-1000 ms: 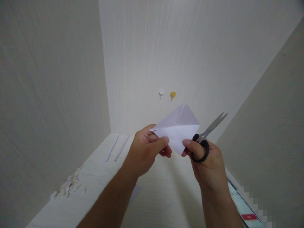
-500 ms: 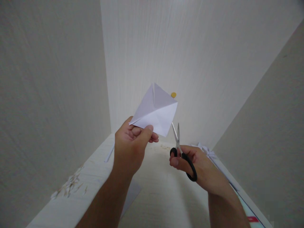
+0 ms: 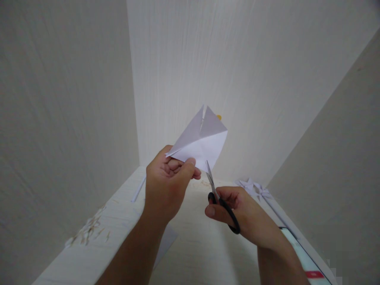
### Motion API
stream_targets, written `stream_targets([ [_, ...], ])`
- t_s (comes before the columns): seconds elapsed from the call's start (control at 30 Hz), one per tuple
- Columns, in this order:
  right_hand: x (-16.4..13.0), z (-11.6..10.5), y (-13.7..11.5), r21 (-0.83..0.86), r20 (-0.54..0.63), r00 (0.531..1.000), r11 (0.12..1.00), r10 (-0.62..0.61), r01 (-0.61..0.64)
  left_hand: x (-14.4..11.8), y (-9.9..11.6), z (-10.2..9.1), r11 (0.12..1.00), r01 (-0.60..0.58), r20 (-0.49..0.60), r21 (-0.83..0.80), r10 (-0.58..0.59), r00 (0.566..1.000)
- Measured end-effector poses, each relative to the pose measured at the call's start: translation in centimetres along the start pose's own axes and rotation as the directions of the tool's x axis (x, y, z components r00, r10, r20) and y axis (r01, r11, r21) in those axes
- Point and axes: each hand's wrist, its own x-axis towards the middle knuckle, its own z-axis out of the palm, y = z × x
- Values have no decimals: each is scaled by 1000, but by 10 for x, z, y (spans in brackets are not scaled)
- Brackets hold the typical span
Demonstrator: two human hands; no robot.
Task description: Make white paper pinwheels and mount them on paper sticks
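Observation:
My left hand (image 3: 170, 178) pinches the lower left edge of a white square of paper (image 3: 192, 146), thumb on top and fingers beneath. Creases cross the paper; a slit runs in from its top corner and a narrower one from its left corner. In my right hand (image 3: 237, 209) is a pair of scissors (image 3: 212, 186) with black handles, thumb and fingers through the loops. The blades overlap the paper's bottom corner, one lying over its face, and stand only slightly apart.
Small white and brown cotton swabs (image 3: 87, 231) lie in a heap at the left. Folded white paper shapes (image 3: 253, 188) rest at the right, near a lit screen (image 3: 305, 253). A paper sheet (image 3: 166, 243) lies under my left arm. Behind stands a pale wall (image 3: 178, 59) with a yellow dot (image 3: 219, 117).
The scissors have moved left onto the paper's bottom corner, and their blades have come closer together. My left hand and the paper have shifted slightly right.

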Motion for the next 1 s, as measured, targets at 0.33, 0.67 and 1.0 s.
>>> stream_targets([
  [0.33, 0, 0, 0, -4, 0, 1000, 1000, -11, 11, 0, 1, -1, 1000, 6, 20, -11, -5, 1000],
  [0.67, 0, -1, 1, 26, 2, 998, 998, -58, 58, 2, 0, -2, 996, 93, 21, -5, -93, 995],
  [1.0, 0, -2, 3, -24, -36, 998, 998, -56, 56, 5, 0, -3, 988, 151, 99, 32, -153, 983],
])
